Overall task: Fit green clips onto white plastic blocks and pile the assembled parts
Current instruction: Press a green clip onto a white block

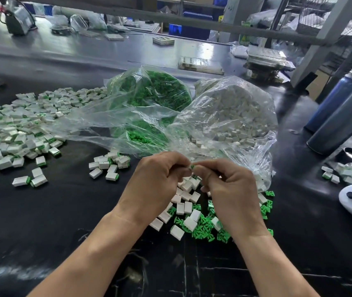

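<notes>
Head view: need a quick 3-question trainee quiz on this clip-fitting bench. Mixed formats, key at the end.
1. True or false: the bag of green clips lies to the left of the bag of white blocks.
2. Where is the big pile of assembled parts? A) left of the bags B) right of the bags C) inside a bag
3. Fill in: the left hand and right hand meet on a small ____ piece.

Key: 1 true; 2 A; 3 green
</notes>
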`<state>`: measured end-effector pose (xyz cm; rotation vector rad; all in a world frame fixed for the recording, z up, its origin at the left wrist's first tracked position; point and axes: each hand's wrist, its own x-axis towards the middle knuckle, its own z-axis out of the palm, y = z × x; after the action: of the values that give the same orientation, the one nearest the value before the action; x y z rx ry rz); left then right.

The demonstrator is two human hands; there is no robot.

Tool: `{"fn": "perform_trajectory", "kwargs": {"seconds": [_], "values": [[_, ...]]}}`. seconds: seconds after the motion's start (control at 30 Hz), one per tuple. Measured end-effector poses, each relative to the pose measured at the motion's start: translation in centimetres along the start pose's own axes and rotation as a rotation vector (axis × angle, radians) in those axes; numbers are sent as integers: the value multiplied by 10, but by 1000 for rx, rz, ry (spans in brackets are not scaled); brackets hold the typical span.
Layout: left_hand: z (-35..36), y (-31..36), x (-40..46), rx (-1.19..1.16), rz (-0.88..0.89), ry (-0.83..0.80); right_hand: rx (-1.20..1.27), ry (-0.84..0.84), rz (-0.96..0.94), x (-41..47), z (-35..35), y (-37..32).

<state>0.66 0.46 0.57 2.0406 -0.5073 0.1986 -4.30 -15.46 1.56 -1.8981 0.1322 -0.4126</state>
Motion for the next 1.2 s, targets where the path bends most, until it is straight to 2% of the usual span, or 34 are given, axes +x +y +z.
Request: {"fn": "perform_trajectory", "kwargs": {"seconds": [0.13, 0.23, 0.33, 0.5, 0.73, 1.2], "values": [[3, 0, 0, -77, 20, 51, 257, -30, 166, 0, 1, -1], [7, 3, -2, -75, 63, 12, 294, -142, 273, -3, 6, -3], [10, 6, -4, -110, 57, -31, 237, -165, 273, -4, 11, -3], [12, 16, -8, -260, 3, -70, 388, -134, 285, -4, 16, -4], [22, 25, -13, -435, -118, -47, 330, 55, 298, 1, 27, 4], [30, 20, -13, -495, -150, -25, 329, 66, 207, 8, 29, 18]]}}
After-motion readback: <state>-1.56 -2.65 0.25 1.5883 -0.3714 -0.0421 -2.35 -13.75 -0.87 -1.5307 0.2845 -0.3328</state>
